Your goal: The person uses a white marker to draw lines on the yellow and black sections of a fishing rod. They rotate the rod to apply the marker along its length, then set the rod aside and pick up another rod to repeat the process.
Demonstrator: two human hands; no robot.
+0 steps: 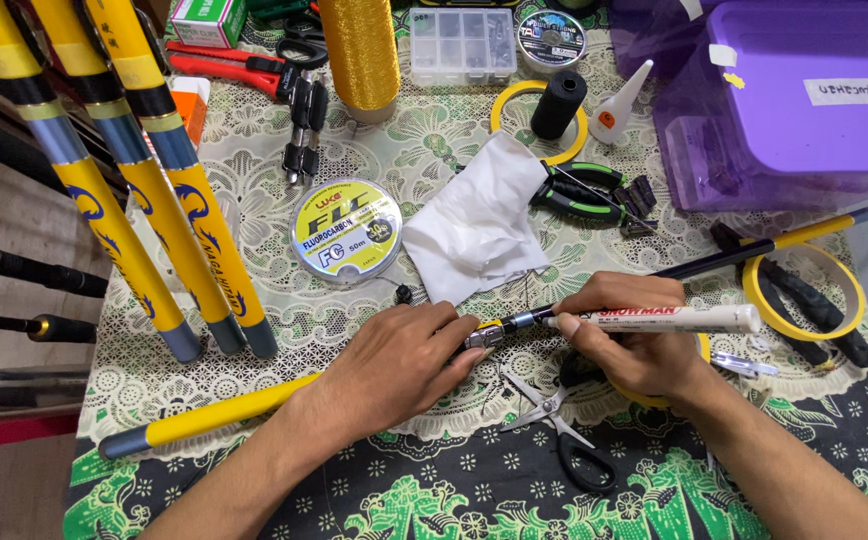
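Fishing rod [724, 252], yellow and black, one item: lies slantwise across the tabletop [254, 500], its thick yellow butt reaching out past the left wrist, its thin dark upper length running on beyond the right knuckles. Left hand [399, 365]: fingers clenched over the rod at its silver joint [484, 336], palm down. Right hand [634, 335]: fingers grasping a white marker pen [674, 319], held level, tip end pointing toward the left fingertips and meeting the rod just beside them; the rod's dark section passes under these fingers.

Near the fingers:
- Scissors [564, 430], black handles, blades parted, just below both hands
- White tissue [479, 225], crumpled, just above the left fingers
- Spool of fishing line [346, 230], round, yellow label, above and left of the left fingers
- Green-handled pliers [589, 195], above the right fingers, touching the tissue's edge
- Yellow tape ring [804, 295], right of the right fingers, with dark pliers lying across it
- Three yellow rod sections [169, 215], leaning side by side, well to the left of the left hand
- Purple plastic box [794, 110], well above the right hand
- Gold thread cone [359, 50], upright, well above the left hand
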